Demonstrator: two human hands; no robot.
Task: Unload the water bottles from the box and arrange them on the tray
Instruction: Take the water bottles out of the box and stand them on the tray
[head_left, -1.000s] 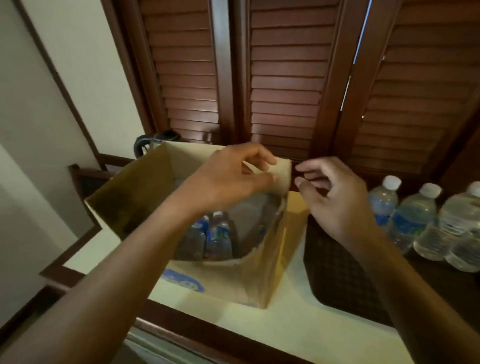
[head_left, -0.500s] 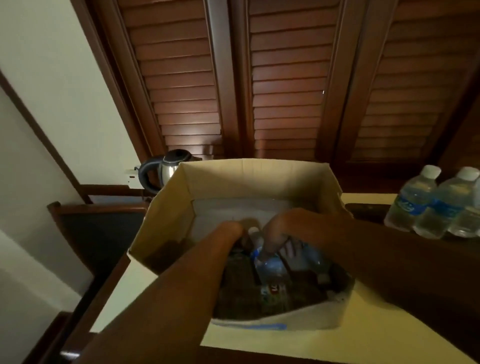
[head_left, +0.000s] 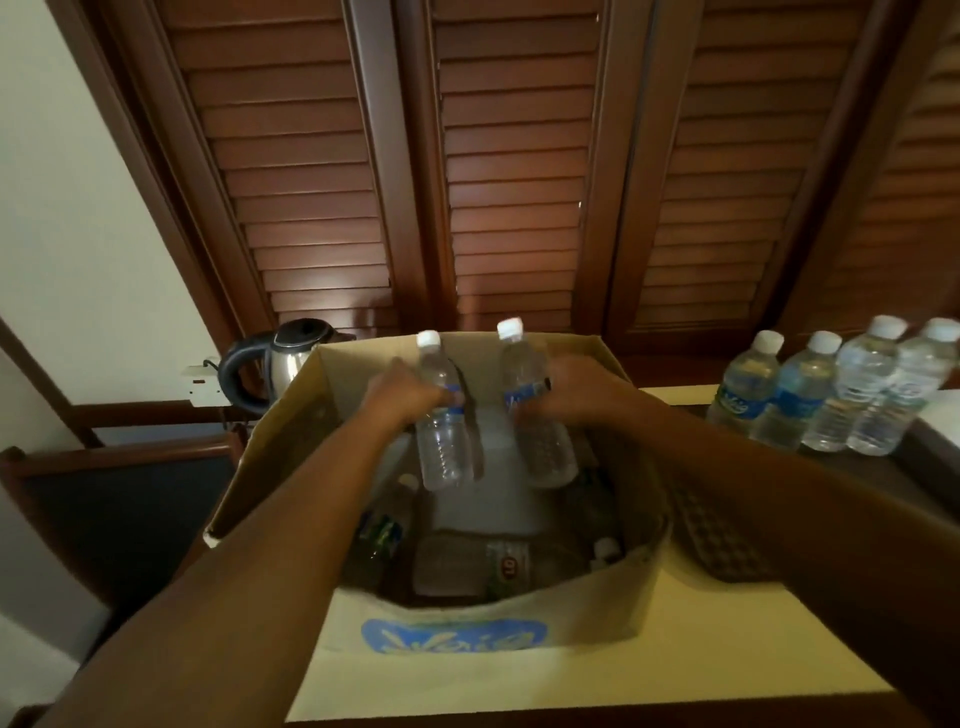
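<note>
An open cardboard box (head_left: 457, 631) with a blue logo stands on the pale counter in front of me. My left hand (head_left: 402, 397) grips a clear water bottle (head_left: 441, 447) with a white cap, held upright above the box. My right hand (head_left: 576, 395) grips a second water bottle (head_left: 543, 447) the same way, just to the right. More bottles (head_left: 467, 566) lie on the box floor. Several bottles (head_left: 810, 400) stand on the dark tray (head_left: 722, 540) at the right.
A steel electric kettle (head_left: 283, 364) stands behind the box at the left. Dark wooden louvred shutters (head_left: 519, 171) close off the back. A dark chair (head_left: 119, 499) sits lower left beside the counter. A white object (head_left: 940, 421) lies at the far right edge.
Both hands went from the box's flap down into the box, and now they have come up, each holding a bottle. The view has shifted left and nearer.
</note>
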